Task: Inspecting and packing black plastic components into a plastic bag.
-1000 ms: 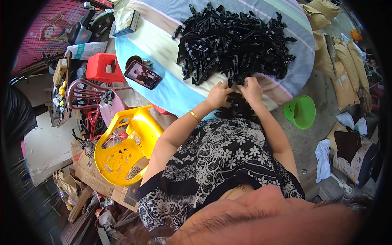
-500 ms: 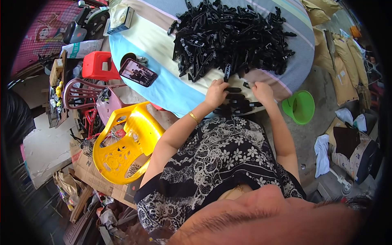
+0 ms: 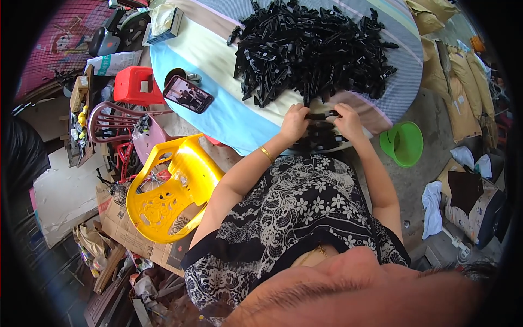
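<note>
My left hand (image 3: 296, 121) is closed around the left end of a narrow black plastic piece (image 3: 317, 116) at the table's near edge. My right hand (image 3: 347, 121) pinches a small black part at the right end of that piece; the two seem to touch, though the fingers hide the exact join. Just below, between my wrists, lies a row of similar black pieces (image 3: 323, 134), close to my body. Beyond my hands, a large heap of loose black plastic parts (image 3: 313, 52) spreads over the table.
A striped cloth covers the round table (image 3: 229, 128). On its left lie a phone (image 3: 188, 94), a cup (image 3: 174, 73) and a tissue box (image 3: 168, 27). A yellow chair (image 3: 177, 185) stands left of me; a green bucket (image 3: 403, 144) is on the floor at right.
My right hand has moved slightly left and up, bringing its small part against the piece in my left hand. My left hand has shifted a little right. The whole view has shifted slightly.
</note>
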Available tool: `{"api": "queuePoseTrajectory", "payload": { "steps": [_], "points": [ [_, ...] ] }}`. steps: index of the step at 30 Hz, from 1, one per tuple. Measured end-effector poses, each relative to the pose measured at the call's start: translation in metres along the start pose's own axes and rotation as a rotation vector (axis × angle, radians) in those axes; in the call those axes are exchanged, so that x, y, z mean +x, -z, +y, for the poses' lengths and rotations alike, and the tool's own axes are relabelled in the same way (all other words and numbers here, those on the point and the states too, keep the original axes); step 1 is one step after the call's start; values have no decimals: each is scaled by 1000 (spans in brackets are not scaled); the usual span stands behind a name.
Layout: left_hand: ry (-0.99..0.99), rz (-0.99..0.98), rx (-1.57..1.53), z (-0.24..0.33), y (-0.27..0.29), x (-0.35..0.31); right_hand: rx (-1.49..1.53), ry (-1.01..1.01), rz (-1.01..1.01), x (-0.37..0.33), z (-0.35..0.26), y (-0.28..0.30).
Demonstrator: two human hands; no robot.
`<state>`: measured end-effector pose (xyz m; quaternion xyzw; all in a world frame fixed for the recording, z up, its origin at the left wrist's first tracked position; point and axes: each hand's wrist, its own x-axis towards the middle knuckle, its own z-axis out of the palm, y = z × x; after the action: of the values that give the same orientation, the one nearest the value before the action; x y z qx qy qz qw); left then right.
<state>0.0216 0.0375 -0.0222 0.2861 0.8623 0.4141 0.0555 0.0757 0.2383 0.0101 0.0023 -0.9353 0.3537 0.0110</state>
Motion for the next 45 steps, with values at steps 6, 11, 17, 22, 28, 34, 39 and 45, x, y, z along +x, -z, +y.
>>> {"api": "queuePoseTrajectory", "payload": {
  "steps": [6,11,17,22,28,34,39,45],
  "points": [
    [20,3,-11,1,0,1,-159,271,109,1,-5,-1],
    [10,-13,-37,-5,-5,5,-219,322,45,2,0,-10],
    [-55,-11,-46,-6,-8,6,-167,381,48,6,-9,-21],
    [270,-284,-135,7,21,23,-52,229,-78,-6,-4,-13],
    [174,221,62,-1,3,41,-7,-43,287,30,2,-7],
    [437,38,-158,4,19,21,-182,-19,276,45,13,-18],
    [307,-94,-183,-18,35,-7,177,-21,264,17,23,-23],
    [221,-4,69,2,29,-17,611,-467,-89,-2,2,-28]
  ]
}}
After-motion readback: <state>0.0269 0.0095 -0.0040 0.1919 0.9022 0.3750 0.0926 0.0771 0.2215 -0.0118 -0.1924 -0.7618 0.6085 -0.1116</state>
